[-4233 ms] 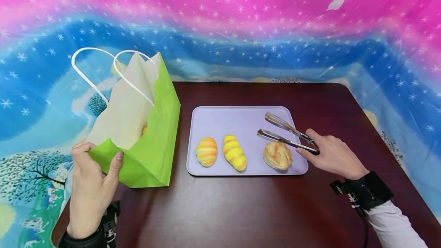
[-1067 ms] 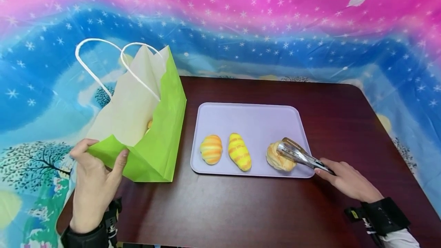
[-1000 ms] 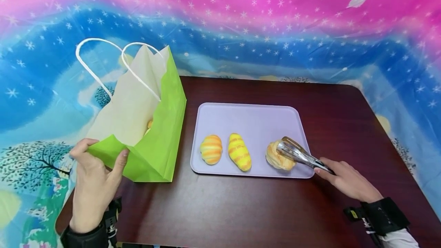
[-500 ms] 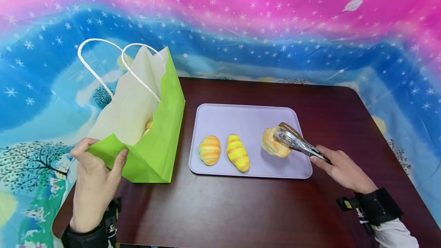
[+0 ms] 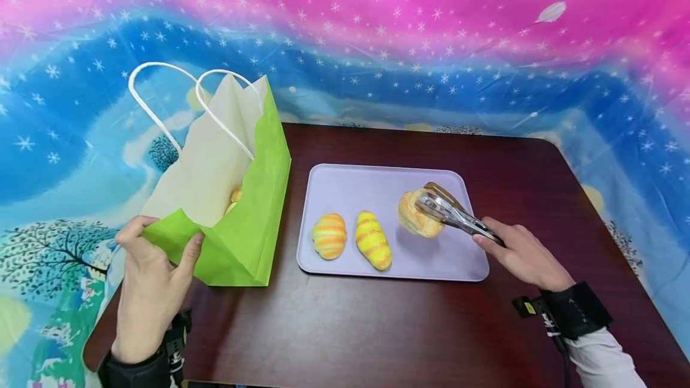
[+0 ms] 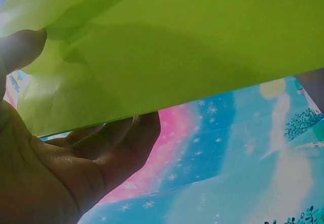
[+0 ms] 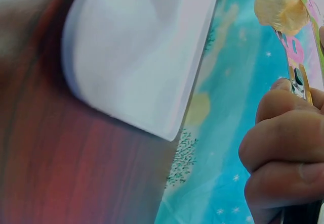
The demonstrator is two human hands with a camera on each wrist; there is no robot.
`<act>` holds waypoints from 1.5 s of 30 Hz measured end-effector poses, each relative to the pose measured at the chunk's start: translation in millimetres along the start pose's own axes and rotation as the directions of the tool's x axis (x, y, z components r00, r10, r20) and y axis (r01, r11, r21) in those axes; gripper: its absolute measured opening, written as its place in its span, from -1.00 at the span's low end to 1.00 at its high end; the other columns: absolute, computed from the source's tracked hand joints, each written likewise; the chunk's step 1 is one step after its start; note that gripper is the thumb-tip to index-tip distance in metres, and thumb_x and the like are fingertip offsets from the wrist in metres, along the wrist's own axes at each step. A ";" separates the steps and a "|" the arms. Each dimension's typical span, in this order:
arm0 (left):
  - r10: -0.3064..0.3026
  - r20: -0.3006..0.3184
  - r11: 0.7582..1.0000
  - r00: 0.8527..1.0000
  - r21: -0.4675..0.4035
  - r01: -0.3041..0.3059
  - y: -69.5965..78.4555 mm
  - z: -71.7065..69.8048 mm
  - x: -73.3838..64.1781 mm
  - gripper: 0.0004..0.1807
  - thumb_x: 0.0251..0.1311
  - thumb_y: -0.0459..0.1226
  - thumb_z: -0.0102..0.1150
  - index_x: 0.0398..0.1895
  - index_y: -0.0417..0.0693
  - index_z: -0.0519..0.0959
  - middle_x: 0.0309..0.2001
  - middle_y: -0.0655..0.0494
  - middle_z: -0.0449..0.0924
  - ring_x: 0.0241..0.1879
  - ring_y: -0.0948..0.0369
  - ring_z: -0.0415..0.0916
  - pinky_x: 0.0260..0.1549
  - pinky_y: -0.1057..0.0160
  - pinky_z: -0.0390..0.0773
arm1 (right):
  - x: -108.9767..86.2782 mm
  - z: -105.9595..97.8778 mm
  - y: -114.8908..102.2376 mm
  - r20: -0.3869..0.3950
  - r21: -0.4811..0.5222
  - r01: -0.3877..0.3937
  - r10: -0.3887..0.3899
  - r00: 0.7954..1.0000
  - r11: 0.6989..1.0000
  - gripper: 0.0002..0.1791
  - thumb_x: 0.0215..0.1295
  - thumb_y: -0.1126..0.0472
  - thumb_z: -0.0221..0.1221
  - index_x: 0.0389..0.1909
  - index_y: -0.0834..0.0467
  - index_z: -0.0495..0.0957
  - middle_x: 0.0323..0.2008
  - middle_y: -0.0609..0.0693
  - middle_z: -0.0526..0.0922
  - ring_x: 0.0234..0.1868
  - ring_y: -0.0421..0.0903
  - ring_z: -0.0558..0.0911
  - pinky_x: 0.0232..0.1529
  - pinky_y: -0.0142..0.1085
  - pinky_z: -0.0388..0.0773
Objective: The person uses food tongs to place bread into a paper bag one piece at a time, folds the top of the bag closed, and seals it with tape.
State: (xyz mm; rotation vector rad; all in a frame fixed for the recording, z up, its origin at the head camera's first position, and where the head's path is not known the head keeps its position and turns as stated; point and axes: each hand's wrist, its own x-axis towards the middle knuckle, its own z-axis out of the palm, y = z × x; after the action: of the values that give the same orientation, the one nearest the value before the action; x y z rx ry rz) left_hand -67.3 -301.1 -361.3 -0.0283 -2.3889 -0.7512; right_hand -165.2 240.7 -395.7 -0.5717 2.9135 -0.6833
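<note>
My right hand (image 5: pixel 523 251) grips metal tongs (image 5: pixel 458 215), whose ends are closed around a round golden bun (image 5: pixel 414 213). The bun hangs above the lilac tray (image 5: pixel 345 181), casting a shadow on it. In the right wrist view the curled fingers (image 7: pixel 283 143) wrap the tongs' handle, with the bun near the top. My left hand (image 5: pixel 152 292) pinches the near rim of the green paper bag (image 5: pixel 237 250) between thumb and fingers, seen close in the left wrist view. Part of a yellowish piece of bread (image 5: pixel 234 195) shows inside the bag.
An orange striped bread roll (image 5: pixel 329 236) and a yellow striped long roll (image 5: pixel 373 241) lie on the tray's left half. Two white handles (image 5: pixel 162 121) rise from the bag's top. The dark wooden table (image 5: pixel 345 328) ends at a patterned cloth backdrop (image 5: pixel 377 47).
The open tongs have closed on the bun, then lifted it off the tray and carried it leftward. The left hand keeps its hold on the bag's rim.
</note>
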 end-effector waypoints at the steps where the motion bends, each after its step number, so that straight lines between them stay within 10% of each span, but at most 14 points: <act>1: 0.000 -0.001 1.000 1.000 -0.004 0.000 -0.1 -0.1 -0.2 -0.39 0.30 -0.43 0.21 0.13 -0.40 -0.02 -0.24 -0.29 0.22 -0.47 -0.01 0.24 -0.38 0.41 0.13 | 1.8 -0.8 -1.6 -0.001 0.000 0.005 -0.005 1.000 1.000 -0.83 0.54 0.02 0.03 -0.15 0.03 0.47 -0.62 -0.17 0.23 -0.68 -0.30 0.16 -0.61 -0.39 0.12; 45: 0.080 -0.029 0.997 0.996 0.002 -0.080 -5.2 2.9 -1.4 -0.33 0.15 -0.59 0.26 0.13 -0.35 0.00 -0.04 -0.37 0.20 -0.35 -0.06 0.29 -0.30 0.34 0.15 | 79.4 -34.3 -103.0 -0.144 -0.035 0.258 -0.260 0.955 0.966 -0.80 0.50 0.00 0.09 -0.26 0.03 0.41 -0.64 -0.13 0.24 -0.65 -0.23 0.24 -0.59 -0.37 0.15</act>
State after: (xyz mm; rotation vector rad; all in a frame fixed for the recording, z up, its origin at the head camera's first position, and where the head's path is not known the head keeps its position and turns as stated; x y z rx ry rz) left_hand -68.9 -303.7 -366.6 -0.1112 -2.3456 -0.7077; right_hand -210.0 139.2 -319.5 -0.9579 3.0114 -0.7611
